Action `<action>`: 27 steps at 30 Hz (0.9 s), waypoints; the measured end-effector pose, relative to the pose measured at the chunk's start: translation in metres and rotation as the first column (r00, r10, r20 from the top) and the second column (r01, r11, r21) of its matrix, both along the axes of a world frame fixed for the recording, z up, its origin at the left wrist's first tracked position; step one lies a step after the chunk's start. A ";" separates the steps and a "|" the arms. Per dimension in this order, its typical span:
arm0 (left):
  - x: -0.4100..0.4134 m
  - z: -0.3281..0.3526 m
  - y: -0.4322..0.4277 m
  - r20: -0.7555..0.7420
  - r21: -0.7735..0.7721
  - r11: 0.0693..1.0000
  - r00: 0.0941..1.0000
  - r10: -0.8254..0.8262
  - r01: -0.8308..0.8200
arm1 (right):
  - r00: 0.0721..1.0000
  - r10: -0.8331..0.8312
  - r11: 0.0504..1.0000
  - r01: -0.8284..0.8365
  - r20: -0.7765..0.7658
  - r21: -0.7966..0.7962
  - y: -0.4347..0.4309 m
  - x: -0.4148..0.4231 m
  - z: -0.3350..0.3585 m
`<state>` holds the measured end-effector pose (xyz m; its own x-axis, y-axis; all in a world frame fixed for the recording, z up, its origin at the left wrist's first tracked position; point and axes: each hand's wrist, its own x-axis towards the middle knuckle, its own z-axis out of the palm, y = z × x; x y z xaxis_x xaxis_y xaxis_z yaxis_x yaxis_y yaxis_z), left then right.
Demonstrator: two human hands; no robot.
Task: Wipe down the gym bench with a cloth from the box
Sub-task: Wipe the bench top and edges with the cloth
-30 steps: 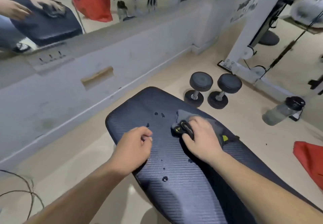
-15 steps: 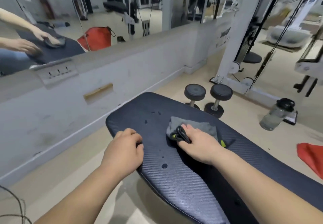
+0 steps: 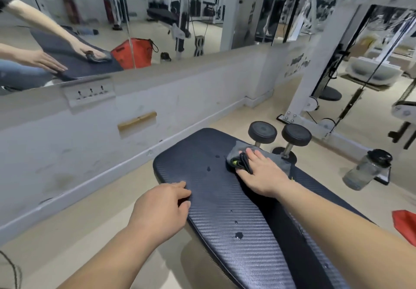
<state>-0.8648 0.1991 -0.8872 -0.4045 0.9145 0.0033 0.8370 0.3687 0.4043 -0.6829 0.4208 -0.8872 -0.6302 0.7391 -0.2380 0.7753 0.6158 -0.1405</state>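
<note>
The black textured gym bench runs from the lower right up to the centre, with a few water drops on its pad. A grey cloth with a black and yellow-green trim lies on the bench's far right part. My right hand presses flat on the cloth, fingers spread over it. My left hand rests on the bench's left edge, fingers curled loosely on the pad and holding nothing. No box is in view.
Two black dumbbells stand on the floor just beyond the bench. A clear bottle with a black cap stands at the right, a red bag at the right edge. A low wall with a mirror runs along the left, a white cable machine behind.
My right hand has slid the cloth farther along the bench, toward the far right side, and flattened on it. My left hand has loosened from a fist. The view has tilted up.
</note>
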 end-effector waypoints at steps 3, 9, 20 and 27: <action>-0.010 -0.008 -0.004 0.051 0.045 0.999 0.999 0.003 -0.006 | 0.997 -0.077 0.997 0.077 0.002 0.007 0.018 -0.039 -0.006; -0.025 -0.016 -0.004 0.127 -0.006 0.995 0.987 0.099 -0.099 | 0.997 0.080 0.997 -0.080 -0.008 0.018 -0.023 -0.050 -0.007; -0.034 -0.032 -0.002 0.196 0.094 0.988 0.975 0.106 -0.126 | 0.942 0.336 0.942 -0.335 0.026 -0.032 -0.009 -0.068 0.000; -0.045 -0.034 -0.011 0.289 0.115 0.980 0.949 0.122 -0.161 | 0.990 0.144 0.990 -0.143 -0.012 0.016 -0.025 -0.123 -0.016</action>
